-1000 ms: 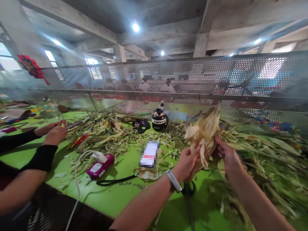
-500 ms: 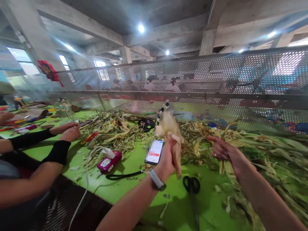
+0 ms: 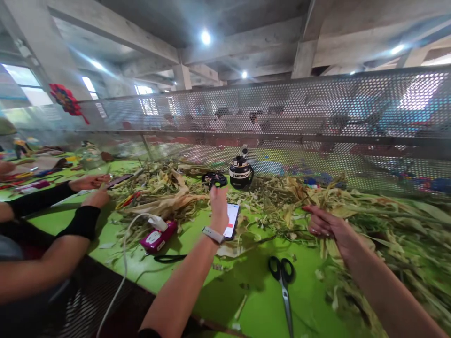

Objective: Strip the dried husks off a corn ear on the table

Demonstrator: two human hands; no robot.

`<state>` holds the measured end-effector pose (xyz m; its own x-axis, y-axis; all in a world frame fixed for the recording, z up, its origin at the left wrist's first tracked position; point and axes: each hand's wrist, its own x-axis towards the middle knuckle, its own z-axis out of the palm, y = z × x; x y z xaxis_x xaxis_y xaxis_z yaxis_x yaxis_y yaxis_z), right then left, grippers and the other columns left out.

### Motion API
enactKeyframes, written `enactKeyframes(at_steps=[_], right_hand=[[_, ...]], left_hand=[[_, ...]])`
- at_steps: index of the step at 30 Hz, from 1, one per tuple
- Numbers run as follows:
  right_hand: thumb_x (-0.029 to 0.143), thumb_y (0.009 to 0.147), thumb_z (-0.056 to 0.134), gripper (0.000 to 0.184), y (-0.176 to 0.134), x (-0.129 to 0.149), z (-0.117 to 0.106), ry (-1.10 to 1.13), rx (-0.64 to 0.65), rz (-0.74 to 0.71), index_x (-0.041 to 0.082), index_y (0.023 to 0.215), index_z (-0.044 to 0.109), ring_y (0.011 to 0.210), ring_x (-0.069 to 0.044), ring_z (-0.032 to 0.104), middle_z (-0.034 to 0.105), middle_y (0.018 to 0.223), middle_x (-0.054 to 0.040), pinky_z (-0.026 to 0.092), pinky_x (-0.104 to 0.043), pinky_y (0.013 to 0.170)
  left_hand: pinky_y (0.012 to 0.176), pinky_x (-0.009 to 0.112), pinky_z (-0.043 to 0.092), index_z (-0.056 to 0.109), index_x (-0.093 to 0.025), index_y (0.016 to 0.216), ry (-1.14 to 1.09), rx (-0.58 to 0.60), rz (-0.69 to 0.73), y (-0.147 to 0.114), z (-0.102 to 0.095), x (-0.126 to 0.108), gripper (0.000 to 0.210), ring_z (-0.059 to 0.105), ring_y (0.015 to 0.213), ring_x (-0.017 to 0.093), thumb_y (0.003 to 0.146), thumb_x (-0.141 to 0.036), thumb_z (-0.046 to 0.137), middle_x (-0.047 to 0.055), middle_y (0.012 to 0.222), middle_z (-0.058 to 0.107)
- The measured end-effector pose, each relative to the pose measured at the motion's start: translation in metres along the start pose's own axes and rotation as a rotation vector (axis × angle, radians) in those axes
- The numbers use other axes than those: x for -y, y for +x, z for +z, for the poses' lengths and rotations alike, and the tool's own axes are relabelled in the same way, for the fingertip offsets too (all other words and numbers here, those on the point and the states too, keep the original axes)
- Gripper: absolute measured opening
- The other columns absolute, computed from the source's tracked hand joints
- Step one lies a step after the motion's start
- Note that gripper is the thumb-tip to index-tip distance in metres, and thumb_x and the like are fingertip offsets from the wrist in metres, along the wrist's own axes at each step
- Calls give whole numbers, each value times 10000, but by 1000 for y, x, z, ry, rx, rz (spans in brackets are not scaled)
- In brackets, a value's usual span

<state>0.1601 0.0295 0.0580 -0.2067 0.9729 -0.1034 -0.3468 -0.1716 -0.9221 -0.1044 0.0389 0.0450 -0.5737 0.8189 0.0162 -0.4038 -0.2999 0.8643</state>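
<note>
My left hand, with a pale watch strap at the wrist, reaches forward over the left side of a lit phone. Its fingers point away from me, foreshortened and slightly blurred, with no husk showing in them. A long dried corn husk lies on the pile to its left. My right hand is at the edge of the right-hand heap of husks. Its index finger points left while the others curl in; whatever they hold is hidden. Black-handled scissors lie between my forearms on the green table.
A black jug and a round black holder stand before the perforated metal screen. To the left are a magenta power block with a white cable and a co-worker's hands. Husk scraps cover the back.
The husk in my left hand has been let go and now lies on the left pile. That hand moved left, uncovering the jug. My right hand has hardly moved.
</note>
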Motion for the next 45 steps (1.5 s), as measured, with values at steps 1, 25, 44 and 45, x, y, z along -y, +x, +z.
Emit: enactKeyframes(at_steps=[1,25,44,45], right_hand=[[329,672,692,213,-1,-1,0,-13,-3,-4,139,759,656,360,-36,161,200,412,118,296,-194,377],[460,748,514,309,-23,-42,25,-439,122,255,175,693,617,601,-140,589,655,646,-12,434,-252,578],[191,806,426,230,-26,-35,19,-1498,84,-34,176,696,627,634,-187,579,640,676,-67,345,-271,586],[173,810,420,203,-27,-36,20,-1617,37,-64,173,817,623,694,-215,609,665,761,-94,348,-280,599]], left_hand=[[834,241,417,588,-205,905,-2,53,26,-13,8,6,236,591,895,123,686,-233,669,-8,847,653],[605,222,475,585,-146,715,-30,495,-395,-84,28,55,309,576,607,99,594,-369,762,18,708,644],[490,247,430,577,-189,921,486,740,-519,-65,21,35,392,616,506,171,596,-328,748,44,639,689],[507,255,443,549,-189,976,425,760,-577,-64,21,32,429,631,534,177,630,-375,722,64,706,703]])
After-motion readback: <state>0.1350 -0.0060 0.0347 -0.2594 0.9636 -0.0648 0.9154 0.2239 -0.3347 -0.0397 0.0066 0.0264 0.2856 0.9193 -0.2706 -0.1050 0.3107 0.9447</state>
